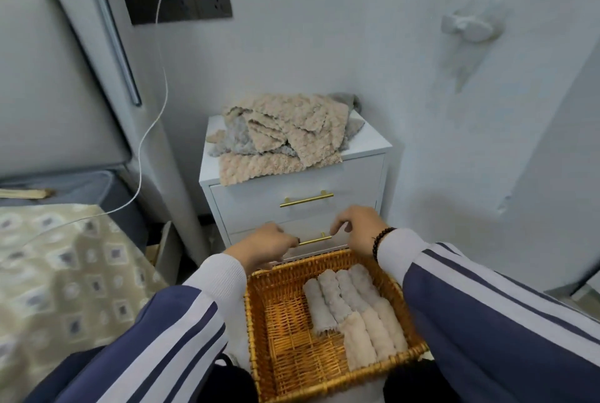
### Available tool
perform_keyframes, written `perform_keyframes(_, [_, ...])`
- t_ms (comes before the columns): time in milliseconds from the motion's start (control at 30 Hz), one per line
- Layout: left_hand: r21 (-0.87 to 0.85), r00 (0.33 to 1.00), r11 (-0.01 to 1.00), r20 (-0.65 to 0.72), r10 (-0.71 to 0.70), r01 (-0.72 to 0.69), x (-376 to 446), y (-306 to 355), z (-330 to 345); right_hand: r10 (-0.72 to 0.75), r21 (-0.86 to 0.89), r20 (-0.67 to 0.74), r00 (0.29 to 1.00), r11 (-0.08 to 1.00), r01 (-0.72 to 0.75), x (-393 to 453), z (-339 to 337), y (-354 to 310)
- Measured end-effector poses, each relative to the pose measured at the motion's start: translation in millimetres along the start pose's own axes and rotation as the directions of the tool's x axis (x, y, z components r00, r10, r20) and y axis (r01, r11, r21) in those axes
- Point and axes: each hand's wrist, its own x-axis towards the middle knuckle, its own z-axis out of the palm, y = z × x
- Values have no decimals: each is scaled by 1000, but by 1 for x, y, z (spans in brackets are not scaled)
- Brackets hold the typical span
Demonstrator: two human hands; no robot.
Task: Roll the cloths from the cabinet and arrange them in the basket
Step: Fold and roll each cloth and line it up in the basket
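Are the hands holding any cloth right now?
No. Left hand and right hand hold no cloth; they are at the lower drawer handle, grip unclear.

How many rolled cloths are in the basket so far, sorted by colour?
Grey rolls: 4
Beige rolls: 3
Total: 7, all lying on the right side of the basket.

basket's (259,321) left half free; rolled cloths (354,308) fill right.

basket (259,321) near edge cut off below, lower drawer handle (315,241) ends behind both hands' fingers (337,227)
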Motion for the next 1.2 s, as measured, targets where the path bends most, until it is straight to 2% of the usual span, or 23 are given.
perform_keyframes(100, [-42,999,999,-40,23,-24,-2,11,-19,-13,99,-78,997,995,20,9,-18,-23])
perform_keyframes(233, [-206,990,976,-132,50,-77,7,25,-43,-21,179,-156,987,983,49,30,-25,-41])
perform_keyframes(367, [-381,975,914,-213,62,-141,25,33,-63,-2,251,-165,986,967,44,57,-19,-54])
perform_keyframes(467, [-443,957,878,-284,52,-180,39,39,-75,-31,278,-196,980,957,85,77,-16,-63])
perform_keyframes(633, [-543,955,816,-293,39,-200,62,44,-92,-30,309,-390,920,937,162,116,-24,-80])
perform_keyframes(733, [-603,963,777,-268,15,-180,68,43,-96,-28,248,-527,849,951,186,137,-34,-88])
perform_keyframes(800, [-628,966,758,-258,13,-178,71,43,-97,-50,123,-597,801,981,153,150,-36,-89])
perform_keyframes(833, [-635,968,752,-252,17,-179,71,45,-97,-60,48,-597,800,993,111,154,-35,-89])
perform_keyframes(900, [-639,970,748,-241,28,-180,73,47,-96,-38,-49,-530,847,999,14,160,-30,-89])
perform_keyframes(1000, [-637,974,750,-220,44,-178,74,48,-97,10,-88,-457,890,995,-56,165,-21,-87])
perform_keyframes(1067, [-640,976,748,-213,47,-176,74,47,-100,15,-122,-454,891,989,-78,167,-18,-86])
perform_keyframes(1200, [-652,977,738,-207,44,-171,72,46,-102,19,-84,-514,857,994,-72,165,-28,-90])
